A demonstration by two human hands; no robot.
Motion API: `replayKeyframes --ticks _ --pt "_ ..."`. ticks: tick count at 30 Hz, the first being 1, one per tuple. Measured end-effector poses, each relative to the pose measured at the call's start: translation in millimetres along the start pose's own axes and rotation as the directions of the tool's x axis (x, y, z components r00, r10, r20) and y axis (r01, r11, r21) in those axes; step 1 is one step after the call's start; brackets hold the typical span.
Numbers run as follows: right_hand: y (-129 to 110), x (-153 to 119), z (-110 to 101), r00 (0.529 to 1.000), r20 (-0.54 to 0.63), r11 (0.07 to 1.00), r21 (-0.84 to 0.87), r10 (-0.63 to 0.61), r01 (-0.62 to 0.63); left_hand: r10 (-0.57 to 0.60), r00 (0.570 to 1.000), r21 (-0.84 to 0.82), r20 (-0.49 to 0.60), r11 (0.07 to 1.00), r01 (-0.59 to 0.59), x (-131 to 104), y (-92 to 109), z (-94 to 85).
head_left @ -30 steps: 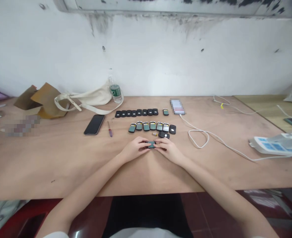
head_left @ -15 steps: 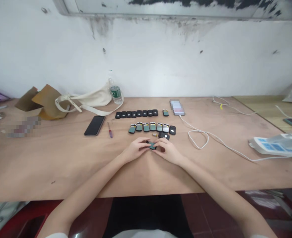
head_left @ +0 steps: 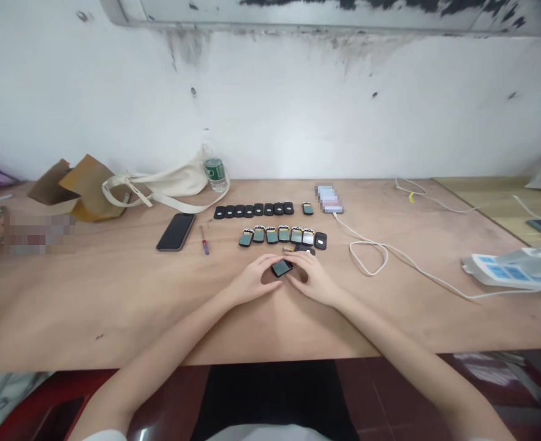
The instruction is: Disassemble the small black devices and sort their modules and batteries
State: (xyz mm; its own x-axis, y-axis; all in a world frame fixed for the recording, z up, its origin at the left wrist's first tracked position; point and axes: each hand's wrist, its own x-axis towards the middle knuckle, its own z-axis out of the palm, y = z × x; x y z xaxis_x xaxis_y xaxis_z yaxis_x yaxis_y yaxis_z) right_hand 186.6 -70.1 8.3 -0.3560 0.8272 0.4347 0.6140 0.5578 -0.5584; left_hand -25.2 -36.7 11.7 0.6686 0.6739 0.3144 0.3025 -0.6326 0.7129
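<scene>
A small black device [head_left: 281,267] with a grey-green, screen-like face lies between my two hands, low over the table. My left hand [head_left: 254,280] curls around its left side, with fingers along the far edge and the thumb by the near edge. From the right, my right hand [head_left: 314,278] grips it the same way. Just beyond my fingers are a tiny silver-and-yellow part [head_left: 288,249] and a black cover [head_left: 306,250], partly hidden by my right hand. Behind them runs a row of several opened devices [head_left: 271,235] with green faces, ending in a black cover [head_left: 320,241].
Farther back lie several black covers [head_left: 249,211] in a row and one opened device [head_left: 307,209]. To the left are a screwdriver [head_left: 204,242], a phone [head_left: 176,232], a bottle [head_left: 214,171] and a bag [head_left: 178,177]. A white cable [head_left: 417,268] leads to a power strip [head_left: 504,269].
The device between my hands has been turned, and more of its face now shows. My left fingers have opened wider around it. At the far left edge, another person's hand has come into view.
</scene>
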Motion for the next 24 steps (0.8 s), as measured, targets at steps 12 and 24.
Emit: replayKeyframes --ticks 12,24 --pt "-2 4 6 0.999 0.039 0.999 -0.047 0.017 -0.015 -0.082 0.991 0.094 -0.109 0.991 0.092 1 -13 5.4" --pt "0 4 7 0.985 -0.162 0.995 0.084 0.062 -0.049 -0.124 0.986 0.053 -0.111 0.990 0.130 0 -13 6.1"
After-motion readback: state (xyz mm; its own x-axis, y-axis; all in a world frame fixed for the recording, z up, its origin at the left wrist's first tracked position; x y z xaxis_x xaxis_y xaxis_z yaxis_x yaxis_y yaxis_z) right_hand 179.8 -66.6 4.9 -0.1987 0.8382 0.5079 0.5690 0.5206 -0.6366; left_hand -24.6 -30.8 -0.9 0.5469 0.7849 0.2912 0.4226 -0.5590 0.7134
